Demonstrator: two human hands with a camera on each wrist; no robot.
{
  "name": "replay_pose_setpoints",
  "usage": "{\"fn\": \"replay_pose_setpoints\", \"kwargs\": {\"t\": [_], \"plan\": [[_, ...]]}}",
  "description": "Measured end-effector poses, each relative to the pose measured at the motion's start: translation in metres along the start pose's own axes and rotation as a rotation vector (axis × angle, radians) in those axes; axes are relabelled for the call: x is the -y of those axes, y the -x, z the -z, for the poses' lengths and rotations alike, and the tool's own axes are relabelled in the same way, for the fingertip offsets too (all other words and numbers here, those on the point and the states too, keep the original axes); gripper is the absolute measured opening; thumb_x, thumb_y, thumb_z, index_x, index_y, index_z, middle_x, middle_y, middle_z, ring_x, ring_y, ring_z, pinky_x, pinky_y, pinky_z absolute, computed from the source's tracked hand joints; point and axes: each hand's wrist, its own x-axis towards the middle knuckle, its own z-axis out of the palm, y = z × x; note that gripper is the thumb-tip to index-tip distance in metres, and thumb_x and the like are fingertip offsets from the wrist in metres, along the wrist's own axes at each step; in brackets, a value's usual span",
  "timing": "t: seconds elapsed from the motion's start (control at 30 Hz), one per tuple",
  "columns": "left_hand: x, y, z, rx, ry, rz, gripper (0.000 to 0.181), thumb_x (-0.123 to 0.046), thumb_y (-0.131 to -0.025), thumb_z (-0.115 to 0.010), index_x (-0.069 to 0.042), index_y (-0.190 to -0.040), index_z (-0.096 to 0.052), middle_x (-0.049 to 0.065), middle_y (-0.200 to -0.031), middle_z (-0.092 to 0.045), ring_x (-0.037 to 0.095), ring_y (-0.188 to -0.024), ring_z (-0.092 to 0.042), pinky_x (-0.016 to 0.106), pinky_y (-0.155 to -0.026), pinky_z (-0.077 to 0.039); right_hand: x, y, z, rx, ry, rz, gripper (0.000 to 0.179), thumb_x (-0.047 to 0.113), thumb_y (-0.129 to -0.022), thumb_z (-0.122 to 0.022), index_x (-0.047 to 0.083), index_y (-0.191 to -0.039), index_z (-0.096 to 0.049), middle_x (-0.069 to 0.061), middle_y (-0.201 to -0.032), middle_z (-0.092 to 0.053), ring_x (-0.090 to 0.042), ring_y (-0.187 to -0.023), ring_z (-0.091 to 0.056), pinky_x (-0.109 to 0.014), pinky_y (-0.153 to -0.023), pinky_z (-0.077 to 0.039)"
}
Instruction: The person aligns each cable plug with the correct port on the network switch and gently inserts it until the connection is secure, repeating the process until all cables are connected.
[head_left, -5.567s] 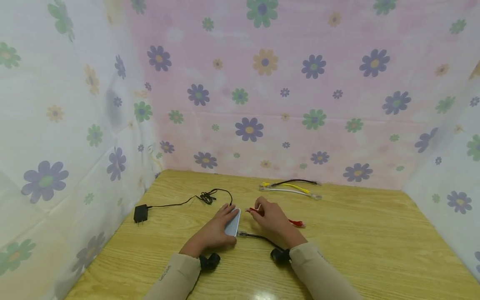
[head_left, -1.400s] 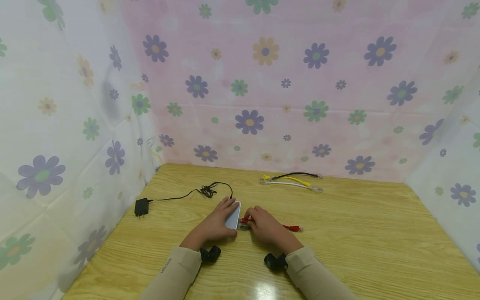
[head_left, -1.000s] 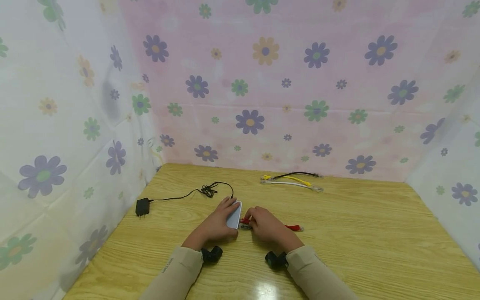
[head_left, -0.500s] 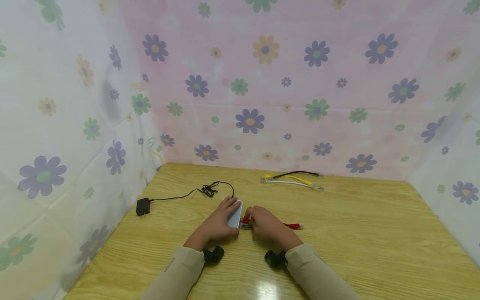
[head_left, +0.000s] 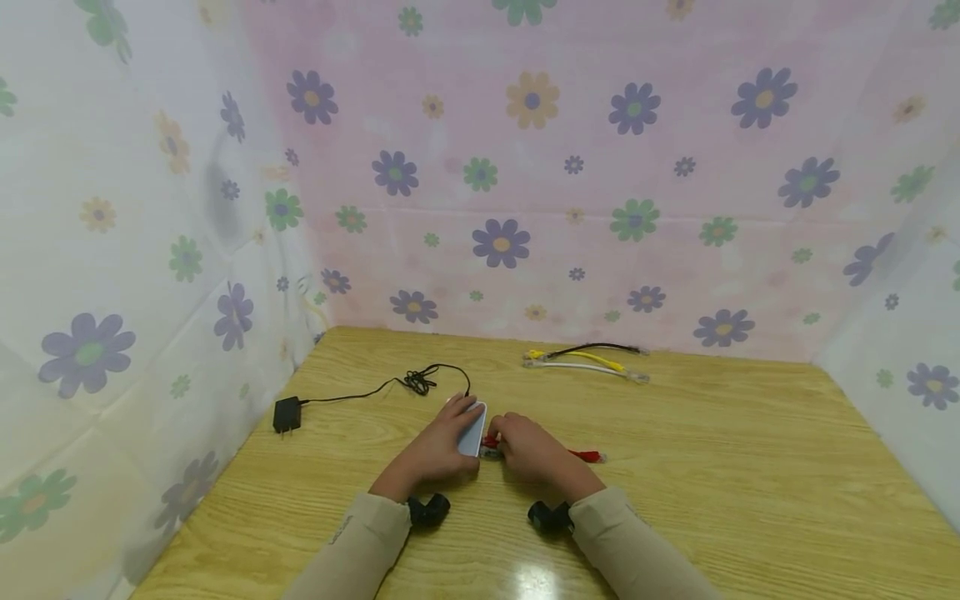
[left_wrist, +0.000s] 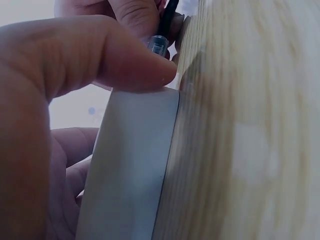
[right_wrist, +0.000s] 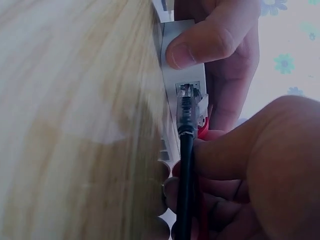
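Braced on the table, a small white network switch (head_left: 472, 435) is gripped by my left hand (head_left: 435, 446), thumb on the near edge and fingers across its top. My right hand (head_left: 534, 450) pinches a red network cable (head_left: 587, 457) by one end, close against the switch's port side. In the right wrist view, the clear plug of a black network cable (right_wrist: 185, 160) sits at a port beside the red plug boot (right_wrist: 203, 129); how deep either plug sits cannot be told. The left thumb (right_wrist: 197, 52) presses the switch's port face.
A black power adapter (head_left: 287, 414) lies at the left, its thin cord (head_left: 417, 382) bundled midway and running to the switch. At the back lie black (head_left: 600, 346), yellow (head_left: 592, 358) and white (head_left: 581, 366) network cables. Flowered cloth (head_left: 502, 242) walls the table on three sides.
Since the oldest frame, my right hand has brought the red cable's end down and left to the switch, beside the black plug. Over the last second the hands barely move; the switch shifts slightly right.
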Motion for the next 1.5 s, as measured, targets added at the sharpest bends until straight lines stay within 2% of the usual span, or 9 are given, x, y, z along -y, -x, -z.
{"fn": "replay_pose_setpoints", "kwargs": {"t": [0.37,0.6,0.9,1.3,1.5], "plan": [[-0.002,-0.001,0.001,-0.002,0.008,0.019,0.088,-0.020,-0.070,-0.069,-0.013,-0.152,-0.036,0.007,-0.161,-0.024,0.033,-0.151,-0.009,0.053,-0.104,-0.037,-0.001,0.004,0.001,-0.031,0.025,0.031,0.014,0.009,-0.097,-0.051,0.013,-0.106,-0.063,-0.004,-0.094,-0.060,-0.017,-0.081,-0.057,-0.034,-0.076,-0.049],[-0.003,0.001,0.002,0.000,0.021,0.015,0.088,-0.021,-0.071,-0.070,-0.013,-0.152,-0.035,0.008,-0.161,-0.023,0.034,-0.151,-0.008,0.055,-0.103,-0.037,0.002,0.006,0.003,-0.029,0.056,0.022,0.017,0.009,-0.097,-0.051,0.013,-0.108,-0.064,-0.004,-0.095,-0.060,-0.018,-0.083,-0.058,-0.035,-0.078,-0.050],[0.001,0.000,0.000,0.007,0.021,0.021,0.089,-0.022,-0.071,-0.070,-0.016,-0.152,-0.034,0.005,-0.162,-0.022,0.032,-0.151,-0.007,0.053,-0.102,-0.037,0.002,0.005,0.004,-0.038,0.132,0.052,0.017,0.012,-0.098,-0.053,0.013,-0.108,-0.067,-0.002,-0.094,-0.060,-0.012,-0.079,-0.056,-0.029,-0.074,-0.049],[0.003,-0.001,0.000,0.016,0.007,0.014,0.090,-0.023,-0.072,-0.070,-0.016,-0.153,-0.033,0.004,-0.162,-0.021,0.031,-0.151,-0.007,0.053,-0.102,-0.037,0.000,0.002,0.015,0.060,0.131,0.051,0.017,0.016,-0.098,-0.055,0.016,-0.109,-0.067,0.003,-0.094,-0.061,-0.008,-0.079,-0.056,-0.026,-0.072,-0.048],[0.002,0.000,0.000,0.016,0.020,0.018,0.089,-0.022,-0.072,-0.071,-0.016,-0.153,-0.034,0.005,-0.162,-0.020,0.032,-0.151,-0.006,0.053,-0.100,-0.038,-0.003,-0.004,0.019,0.111,0.143,0.065,0.018,0.015,-0.098,-0.055,0.017,-0.111,-0.067,0.002,-0.097,-0.063,-0.011,-0.083,-0.060,-0.027,-0.075,-0.049]]}}
